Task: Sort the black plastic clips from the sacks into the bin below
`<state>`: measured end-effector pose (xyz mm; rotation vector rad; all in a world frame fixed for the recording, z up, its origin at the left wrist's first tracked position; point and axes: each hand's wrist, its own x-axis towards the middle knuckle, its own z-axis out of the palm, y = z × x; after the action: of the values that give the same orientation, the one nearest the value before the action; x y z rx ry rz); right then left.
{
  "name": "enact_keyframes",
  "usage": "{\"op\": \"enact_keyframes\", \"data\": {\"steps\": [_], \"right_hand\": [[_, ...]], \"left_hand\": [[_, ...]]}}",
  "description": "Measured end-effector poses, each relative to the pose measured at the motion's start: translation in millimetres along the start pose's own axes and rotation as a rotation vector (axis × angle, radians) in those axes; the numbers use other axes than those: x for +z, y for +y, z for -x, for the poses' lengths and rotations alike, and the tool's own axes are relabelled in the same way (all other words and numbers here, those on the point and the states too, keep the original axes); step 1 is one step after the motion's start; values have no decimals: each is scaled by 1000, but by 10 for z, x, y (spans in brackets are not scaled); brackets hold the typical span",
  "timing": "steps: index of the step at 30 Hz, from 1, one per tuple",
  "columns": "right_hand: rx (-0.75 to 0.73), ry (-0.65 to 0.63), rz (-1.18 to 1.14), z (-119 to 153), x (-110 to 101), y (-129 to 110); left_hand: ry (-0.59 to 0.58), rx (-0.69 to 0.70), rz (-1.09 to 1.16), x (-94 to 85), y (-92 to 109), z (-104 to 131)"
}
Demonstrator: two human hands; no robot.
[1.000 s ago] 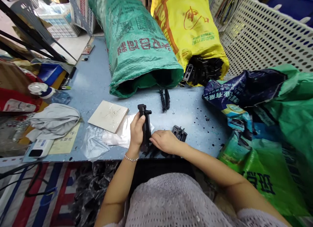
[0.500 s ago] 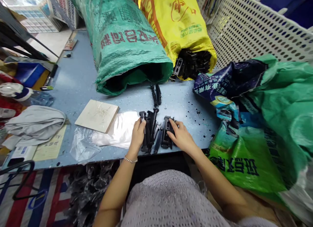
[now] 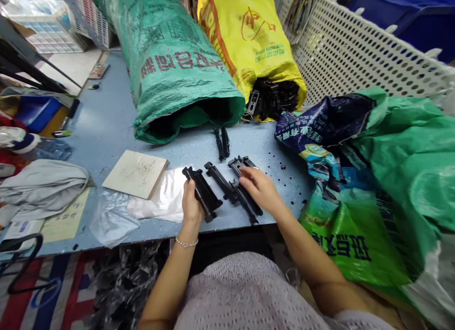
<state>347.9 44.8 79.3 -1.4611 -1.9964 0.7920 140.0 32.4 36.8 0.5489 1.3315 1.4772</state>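
A bundle of long, narrow black plastic parts (image 3: 202,192) is gripped in my left hand (image 3: 192,204), tilted over the near side of the table. My right hand (image 3: 262,187) has curled fingers at a slotted group of black parts (image 3: 237,164); its fingertips are partly hidden among them. Between my hands, a single black strip-shaped part (image 3: 221,182) lies slanting on the table. More black parts (image 3: 248,203) lie below my right fingers, near the table edge. Farther back, a small pair of black parts (image 3: 222,143) lies in front of the green sack.
A green woven sack (image 3: 185,78) and a yellow sack (image 3: 254,41) with black parts at its mouth lie behind. Left are a pale square tile (image 3: 135,173), clear plastic bags (image 3: 115,216) and a grey cloth (image 3: 44,185). Crumpled green bags (image 3: 355,225) and a white perforated basket (image 3: 355,50) stand right.
The parts by my left hand are now gathered and tilted leftward. The middle parts have spread and turned slantwise. My right hand has shifted slightly left, its fingers more curled.
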Motion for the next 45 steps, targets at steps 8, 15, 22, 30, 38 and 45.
{"op": "enact_keyframes", "data": {"steps": [8, 15, 22, 30, 38, 45], "right_hand": [[256, -256, -509, 45, 571, -225], [361, -265, -870, 64, 655, -165], [393, -256, -1301, -129, 933, -521], [551, -271, -1539, -399, 1657, -684], [442, -539, -1331, -39, 1295, -498], [625, -792, -1323, -11, 1346, -530]], "left_hand": [[-121, 346, -616, -426, 76, 15], [-145, 449, -1085, -1148, -46, -194], [-144, 188, -571, -1358, 144, -369], [-94, 323, -645, -1359, 226, -264], [-197, 655, -1222, -1486, 439, -302], [-346, 790, -1128, -1518, 453, -44]]}}
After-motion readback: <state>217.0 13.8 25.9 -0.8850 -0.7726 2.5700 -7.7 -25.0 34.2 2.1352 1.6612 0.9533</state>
